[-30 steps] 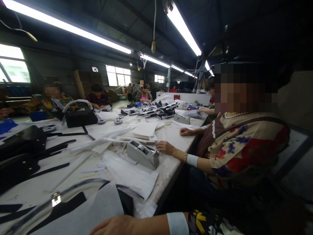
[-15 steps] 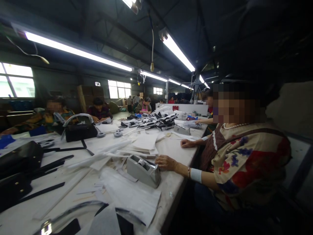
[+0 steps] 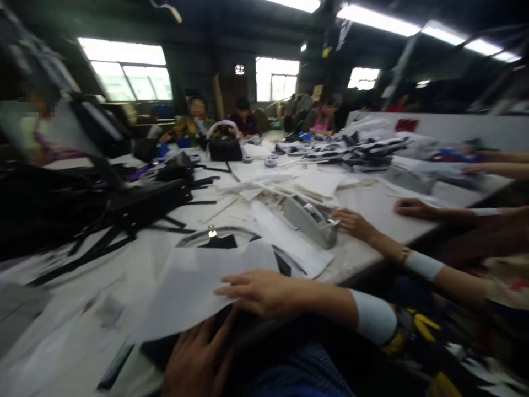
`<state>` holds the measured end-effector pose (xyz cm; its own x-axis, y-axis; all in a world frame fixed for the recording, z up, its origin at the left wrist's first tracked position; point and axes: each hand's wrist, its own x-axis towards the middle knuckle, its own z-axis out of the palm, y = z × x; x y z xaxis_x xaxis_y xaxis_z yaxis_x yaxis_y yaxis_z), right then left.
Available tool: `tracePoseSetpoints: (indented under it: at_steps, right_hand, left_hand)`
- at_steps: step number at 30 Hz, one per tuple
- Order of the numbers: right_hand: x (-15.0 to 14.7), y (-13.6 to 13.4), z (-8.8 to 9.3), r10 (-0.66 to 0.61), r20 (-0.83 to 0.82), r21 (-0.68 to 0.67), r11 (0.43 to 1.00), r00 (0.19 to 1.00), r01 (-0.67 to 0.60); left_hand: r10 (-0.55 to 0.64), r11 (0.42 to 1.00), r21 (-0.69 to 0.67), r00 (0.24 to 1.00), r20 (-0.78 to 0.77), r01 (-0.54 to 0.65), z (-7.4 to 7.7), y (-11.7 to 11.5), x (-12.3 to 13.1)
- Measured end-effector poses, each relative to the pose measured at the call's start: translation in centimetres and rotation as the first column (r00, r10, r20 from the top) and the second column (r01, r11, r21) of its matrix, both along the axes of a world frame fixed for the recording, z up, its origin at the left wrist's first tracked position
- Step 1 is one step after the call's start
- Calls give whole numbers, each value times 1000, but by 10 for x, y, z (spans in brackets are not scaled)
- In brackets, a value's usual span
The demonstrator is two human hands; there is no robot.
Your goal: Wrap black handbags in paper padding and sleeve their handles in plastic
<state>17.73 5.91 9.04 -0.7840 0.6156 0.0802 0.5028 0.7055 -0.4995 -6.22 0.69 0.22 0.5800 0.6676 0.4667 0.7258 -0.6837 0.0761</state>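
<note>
A large white sheet of paper [image 3: 185, 281] covers much of a black piece [image 3: 159, 350] at the table's near edge. My right hand [image 3: 260, 292] rests across the sheet's right part with its fingers stretched out. Low in the picture, my left hand [image 3: 198, 358] has its fingers extended against the black piece, at the sheet's lower edge; it is partly blurred. Just beyond the sheet lies a curved handle [image 3: 194, 237] with a metal buckle [image 3: 212, 231]. What kind of article the black piece belongs to is hidden by the sheet.
On my right, a co-worker's hand [image 3: 351, 223] touches a grey tape dispenser [image 3: 309, 220]. Black bags and straps [image 3: 144, 204] crowd the left side. A heap of black-and-white pieces [image 3: 351, 149] lies farther back, and a black handbag [image 3: 225, 149] stands across the table.
My view has swung left and down, and both my hands have come into view at the white sheet. The co-worker's hand remains at the tape dispenser.
</note>
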Motion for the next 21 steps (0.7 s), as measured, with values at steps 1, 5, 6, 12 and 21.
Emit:
tracePoseSetpoints:
  at_steps: [1, 5, 6, 12, 21]
  right_hand:
    - [4, 10, 4, 27, -51, -113, 993, 998, -33]
    - [11, 35, 12, -23, -138, -130, 992, 990, 5]
    - [11, 35, 10, 17, -109, -65, 998, 994, -24]
    - [13, 19, -18, 203, 236, 76, 971, 950, -226]
    - [20, 23, -17, 230, 261, 86, 962, 938, -260]
  left_hand:
    - [20, 1000, 14, 997, -69, -19, 2, -4, 0]
    - [71, 997, -26, 989, -130, -75, 14, -4, 9]
    - [80, 995, -49, 991, -109, -86, 16, -4, 11]
    - [126, 969, -215, 992, -8, -124, 15, -12, 13]
    - [145, 957, -251, 989, -25, -146, 10, -11, 14]
